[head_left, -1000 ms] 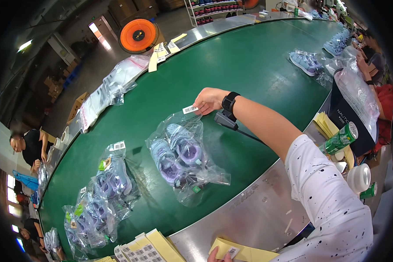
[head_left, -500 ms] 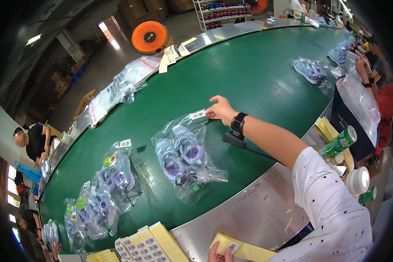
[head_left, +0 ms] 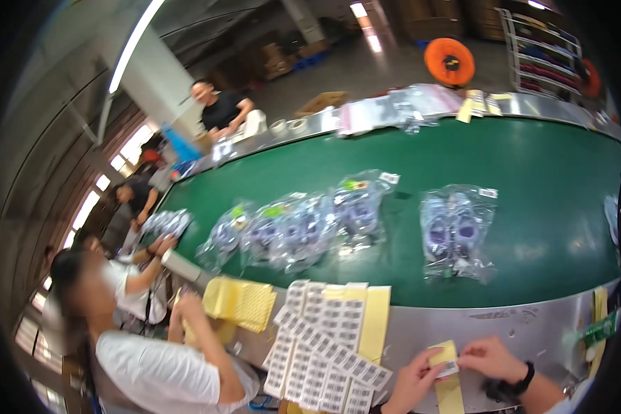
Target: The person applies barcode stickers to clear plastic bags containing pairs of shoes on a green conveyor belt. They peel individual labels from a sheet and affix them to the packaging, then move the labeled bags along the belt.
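My left hand (head_left: 414, 381) grips a yellow backing strip (head_left: 450, 399) above the metal ledge. A white label (head_left: 448, 368) with a barcode lies on that strip, beside the left thumb. At the label's right edge, my right hand (head_left: 495, 357) has its fingers pinched together; whether they hold the label's edge is too blurred to tell. A dark band circles the right wrist. Beyond my hands, a pair of pale blue and purple shoes (head_left: 455, 231) in a clear bag lies on the green belt (head_left: 552, 207), with a barcode label on the bag's upper corner.
More bagged shoes (head_left: 303, 224) lie in a row on the belt. Barcode label sheets (head_left: 324, 345) and yellow sheets (head_left: 238, 303) cover the ledge at left, beside a seated co-worker (head_left: 165, 362). Plastic bags (head_left: 400, 110) line the far edge. A green can (head_left: 597, 330) stands at right.
The view has swung left. My right hand has left the bagged shoes on the belt and come back to the yellow strip in my left hand.
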The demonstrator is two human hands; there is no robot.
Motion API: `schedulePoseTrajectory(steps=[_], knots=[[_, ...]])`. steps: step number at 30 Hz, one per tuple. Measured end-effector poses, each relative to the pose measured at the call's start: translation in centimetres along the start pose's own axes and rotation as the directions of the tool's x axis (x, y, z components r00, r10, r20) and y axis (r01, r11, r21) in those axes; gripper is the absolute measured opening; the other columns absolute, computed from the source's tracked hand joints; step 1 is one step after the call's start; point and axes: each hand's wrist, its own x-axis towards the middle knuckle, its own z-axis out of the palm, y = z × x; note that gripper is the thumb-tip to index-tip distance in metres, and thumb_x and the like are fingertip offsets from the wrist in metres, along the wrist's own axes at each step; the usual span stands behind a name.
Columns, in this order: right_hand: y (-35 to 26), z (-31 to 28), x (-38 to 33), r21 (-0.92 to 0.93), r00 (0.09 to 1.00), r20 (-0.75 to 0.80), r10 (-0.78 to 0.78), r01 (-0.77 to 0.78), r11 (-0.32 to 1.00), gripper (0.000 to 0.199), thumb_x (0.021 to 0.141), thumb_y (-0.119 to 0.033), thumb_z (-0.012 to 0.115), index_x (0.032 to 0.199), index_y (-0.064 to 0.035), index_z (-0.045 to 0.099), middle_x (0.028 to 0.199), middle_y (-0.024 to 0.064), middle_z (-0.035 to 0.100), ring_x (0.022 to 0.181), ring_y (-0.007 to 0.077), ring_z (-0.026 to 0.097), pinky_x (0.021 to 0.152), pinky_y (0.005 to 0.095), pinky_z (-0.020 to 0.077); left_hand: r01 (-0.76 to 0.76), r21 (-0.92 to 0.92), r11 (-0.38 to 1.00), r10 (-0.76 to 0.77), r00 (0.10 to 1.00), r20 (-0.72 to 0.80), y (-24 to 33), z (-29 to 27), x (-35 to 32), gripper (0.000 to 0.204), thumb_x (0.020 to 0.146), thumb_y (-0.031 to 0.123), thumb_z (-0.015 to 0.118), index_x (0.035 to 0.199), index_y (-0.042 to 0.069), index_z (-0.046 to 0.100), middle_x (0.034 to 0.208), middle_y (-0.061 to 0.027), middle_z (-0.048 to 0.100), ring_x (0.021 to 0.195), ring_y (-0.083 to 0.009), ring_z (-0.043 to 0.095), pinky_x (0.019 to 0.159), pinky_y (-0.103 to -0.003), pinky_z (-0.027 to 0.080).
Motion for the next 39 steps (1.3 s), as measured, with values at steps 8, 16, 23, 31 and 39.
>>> schedulePoseTrajectory(steps=[8, 16, 23, 31, 39], knots=[[0.9, 4.2, -5.1, 0.069, 0.988, -0.152, 0.003, 0.007, 0.998, 0.007, 0.083, -0.005, 0.061, 0.086, 0.0009, 0.06, 0.081, 0.0049, 0.06, 0.074, 0.0113, 0.056, 0.065, 0.0243, 0.0443, -0.198, 0.34, 0.919, 0.196, 0.98, 0.042, 3.2, 1.2, -4.0, 0.025, 0.088, 0.013, 0.058, 0.111, 0.004, 0.059, 0.088, -0.0094, 0.065, 0.075, -0.0101, 0.062, 0.067, -0.024, 0.049], [-2.5, 6.8, -8.4, -0.046, 0.906, -0.369, -0.208, 0.206, 0.978, 0.015, 0.088, -0.005, 0.052, 0.098, 0.003, 0.06, 0.088, 0.0073, 0.06, 0.081, 0.0171, 0.055, 0.075, 0.0283, 0.0438, -0.523, 0.402, 0.752, 0.502, 0.849, 0.164, 4.2, 1.5, -6.6, 0.023, 0.085, 0.006, 0.055, 0.108, 0.004, 0.058, 0.083, -0.0182, 0.061, 0.071, -0.0331, 0.059, 0.063, -0.033, 0.046], [-5.0, 8.6, -9.4, -0.187, 0.832, -0.313, -0.458, 0.419, 0.889, 0.01, 0.078, -0.004, 0.059, 0.087, 0.0001, 0.063, 0.081, 0.0148, 0.059, 0.073, 0.0304, 0.058, 0.064, 0.0337, 0.0461, -0.288, 0.612, 0.736, 0.344, 0.939, 0.028, 8.6, 1.5, -11.5, 0.017, 0.084, 0.003, 0.052, 0.096, -0.001, 0.063, 0.092, -0.0203, 0.063, 0.083, -0.0312, 0.063, 0.072, -0.033, 0.048], [-2.5, 7.7, -14.7, -0.49, 0.694, -0.408, -0.593, 0.381, 0.784, 0.007, 0.08, -0.007, 0.059, 0.083, -0.0019, 0.062, 0.08, 0.0126, 0.058, 0.073, 0.0314, 0.057, 0.064, 0.0363, 0.0462, -0.241, 0.46, 0.854, 0.174, 0.967, 0.183, 5.1, 4.4, -10.8, 0.022, 0.087, 0.006, 0.055, 0.105, -0.006, 0.059, 0.092, -0.0133, 0.064, 0.08, -0.0167, 0.062, 0.071, -0.027, 0.05], [-2.8, 9.5, -13.8, -0.479, 0.619, -0.417, -0.665, 0.473, 0.74, 0.006, 0.077, -0.002, 0.062, 0.083, -0.0004, 0.062, 0.092, 0.0146, 0.056, 0.079, 0.0306, 0.057, 0.068, 0.0361, 0.0468, -0.041, 0.215, 0.976, 0.007, 0.987, 0.158, 4.6, 2.3, -11.3, 0.034, 0.084, 0.002, 0.057, 0.117, -0.005, 0.052, 0.1, -0.0113, 0.061, 0.084, -0.0149, 0.06, 0.071, -0.025, 0.049]])
